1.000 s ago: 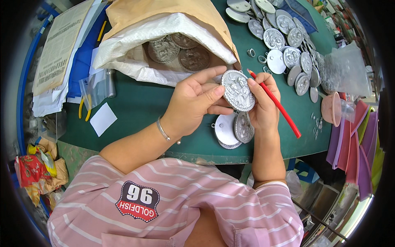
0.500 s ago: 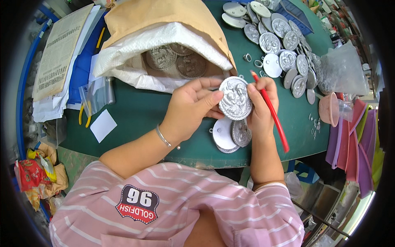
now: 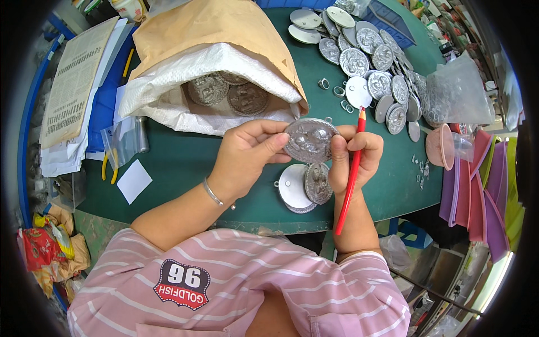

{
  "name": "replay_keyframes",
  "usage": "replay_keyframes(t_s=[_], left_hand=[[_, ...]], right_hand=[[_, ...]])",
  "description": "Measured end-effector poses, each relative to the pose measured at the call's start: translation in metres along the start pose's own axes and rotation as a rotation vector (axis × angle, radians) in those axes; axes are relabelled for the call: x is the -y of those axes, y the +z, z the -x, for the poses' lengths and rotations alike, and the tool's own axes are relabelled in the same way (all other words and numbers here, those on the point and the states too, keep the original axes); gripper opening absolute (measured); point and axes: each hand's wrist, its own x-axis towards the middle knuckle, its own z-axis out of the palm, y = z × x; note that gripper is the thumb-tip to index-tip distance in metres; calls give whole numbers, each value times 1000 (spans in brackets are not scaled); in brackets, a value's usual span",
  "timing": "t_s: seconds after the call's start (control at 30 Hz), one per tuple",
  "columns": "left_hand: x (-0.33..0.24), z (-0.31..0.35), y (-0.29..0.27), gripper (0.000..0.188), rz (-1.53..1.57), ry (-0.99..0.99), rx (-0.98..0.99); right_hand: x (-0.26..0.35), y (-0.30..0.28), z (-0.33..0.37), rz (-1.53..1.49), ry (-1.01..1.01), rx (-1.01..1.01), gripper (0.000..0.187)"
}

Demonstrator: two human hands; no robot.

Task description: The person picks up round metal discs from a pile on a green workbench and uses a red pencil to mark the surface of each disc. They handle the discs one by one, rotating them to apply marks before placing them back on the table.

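Between my two hands is a round silver medallion (image 3: 310, 140) with raised figures, tilted so its relief face looks up at me. My left hand (image 3: 251, 149) pinches its left edge between thumb and fingers. At the opposite edge my right hand (image 3: 355, 157) grips it, with a red pencil (image 3: 352, 185) also tucked between the fingers. Just below, a small stack of medallions lies on the table, one showing its smooth white back (image 3: 293, 185) and another its relief face (image 3: 319, 184). More medallions (image 3: 247, 99) sit inside the open mouth of a white-lined paper sack (image 3: 219, 59).
A large heap of medallions (image 3: 379, 84) covers the far right, beside a clear bag of rings (image 3: 457, 92) and a pink cup (image 3: 439, 147). Loose rings (image 3: 338, 91) lie near the heap. At left are papers (image 3: 78, 84), yellow-handled pliers (image 3: 114, 168) and a white card (image 3: 134, 181).
The held medallion has tipped flatter and come slightly left and nearer. The red pencil has swung from slanting right to nearly upright, its lower end now leaning left.
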Motion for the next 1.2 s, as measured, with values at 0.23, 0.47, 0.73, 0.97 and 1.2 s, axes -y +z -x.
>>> replay_keyframes(t_s=[0.23, 0.47, 0.73, 0.97, 1.2], left_hand=[[4, 4, 2, 17, -591, 417, -17], [3, 4, 0, 17, -825, 529, -86], [9, 0, -5, 15, -848, 444, -99], [9, 0, -2, 10, -806, 451, -137], [9, 1, -2, 9, -849, 493, -124]], right_hand=[[0, 9, -8, 216, -38, 266, 13], [6, 8, 2, 70, -64, 34, 20], [4, 16, 8, 24, -20, 125, 15], [4, 24, 4, 194, -170, 210, 18], [3, 26, 5, 218, -187, 222, 18]])
